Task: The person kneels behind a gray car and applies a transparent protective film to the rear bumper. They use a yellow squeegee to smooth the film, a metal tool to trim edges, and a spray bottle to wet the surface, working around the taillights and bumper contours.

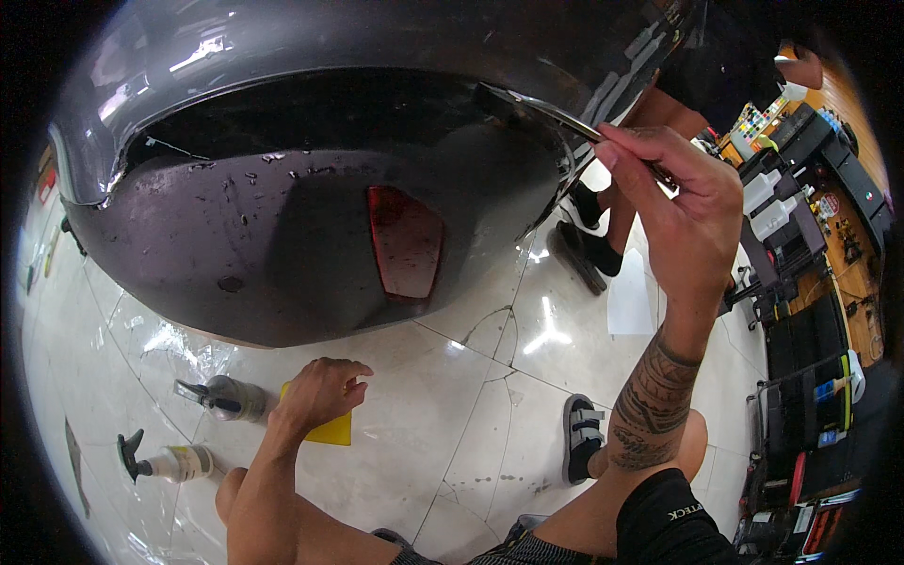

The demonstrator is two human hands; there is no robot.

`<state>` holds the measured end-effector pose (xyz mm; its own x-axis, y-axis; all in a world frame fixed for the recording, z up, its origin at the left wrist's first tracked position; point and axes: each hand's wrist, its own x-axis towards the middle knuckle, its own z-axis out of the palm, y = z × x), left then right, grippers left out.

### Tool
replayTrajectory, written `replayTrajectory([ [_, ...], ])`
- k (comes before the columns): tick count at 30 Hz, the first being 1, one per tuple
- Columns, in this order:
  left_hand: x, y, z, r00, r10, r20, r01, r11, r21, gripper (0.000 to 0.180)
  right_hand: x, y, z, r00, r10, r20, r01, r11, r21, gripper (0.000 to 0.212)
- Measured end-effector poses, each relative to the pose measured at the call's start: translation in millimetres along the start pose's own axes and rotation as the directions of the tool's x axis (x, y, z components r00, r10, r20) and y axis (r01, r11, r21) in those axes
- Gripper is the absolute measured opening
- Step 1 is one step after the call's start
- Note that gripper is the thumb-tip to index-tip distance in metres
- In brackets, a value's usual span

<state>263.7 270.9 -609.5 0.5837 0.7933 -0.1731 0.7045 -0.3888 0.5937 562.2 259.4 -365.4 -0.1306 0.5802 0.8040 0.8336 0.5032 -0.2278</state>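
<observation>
In front of me is the rear of a dark grey car, its bumper (311,254) set with a red reflector (407,247). Small dark flecks or drops line the bumper's upper edge, below a black recess (320,113). My right hand (692,198) is raised at the right and pinches a slim, shiny tool (556,115). The tool's dark end reaches the right end of the recess; whether it touches is unclear. Lower down, my left hand (325,391) hangs in front of the bumper, empty, fingers loosely bent and apart. Behind it shows a yellow sheet (330,430), partly hidden.
Two spray bottles, one grey (234,398) and one whitish (179,463), stand on the pale tiled floor (471,414) at the left. Another person's leg and sandal (576,256) are beyond the bumper's right end. Shelves and equipment (810,235) line the right side.
</observation>
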Motion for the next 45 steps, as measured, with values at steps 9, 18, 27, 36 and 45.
replayTrajectory([
  [9, 2, 1, 2, 1.000, -0.006, 0.006, 0.006, 1.000, -0.004, 0.028, -6, 6, -5, 0.989, 0.145, 0.025, -0.146, 0.987, 0.070, 0.013],
  [18, 4, 4, 1, 0.999, 0.038, -0.012, -0.038, 0.999, 0.001, 0.026, -11, 6, -5, 0.986, 0.163, 0.025, -0.164, 0.985, 0.048, 0.013],
  [27, 10, -1, 6, 0.999, 0.033, 0.020, -0.032, 0.999, -0.019, 0.027, -20, 1, 3, 0.990, 0.142, 0.001, -0.141, 0.987, 0.076, 0.011],
  [36, 10, 5, 5, 1.000, 0.001, 0.020, -0.001, 1.000, -0.029, 0.026, -25, -6, 6, 0.989, 0.144, -0.035, -0.142, 0.989, 0.042, 0.010],
  [45, 8, 2, 5, 0.998, -0.034, 0.047, 0.035, 0.999, -0.019, 0.027, -31, 1, 12, 0.989, 0.128, -0.068, -0.124, 0.990, 0.070, 0.012],
])
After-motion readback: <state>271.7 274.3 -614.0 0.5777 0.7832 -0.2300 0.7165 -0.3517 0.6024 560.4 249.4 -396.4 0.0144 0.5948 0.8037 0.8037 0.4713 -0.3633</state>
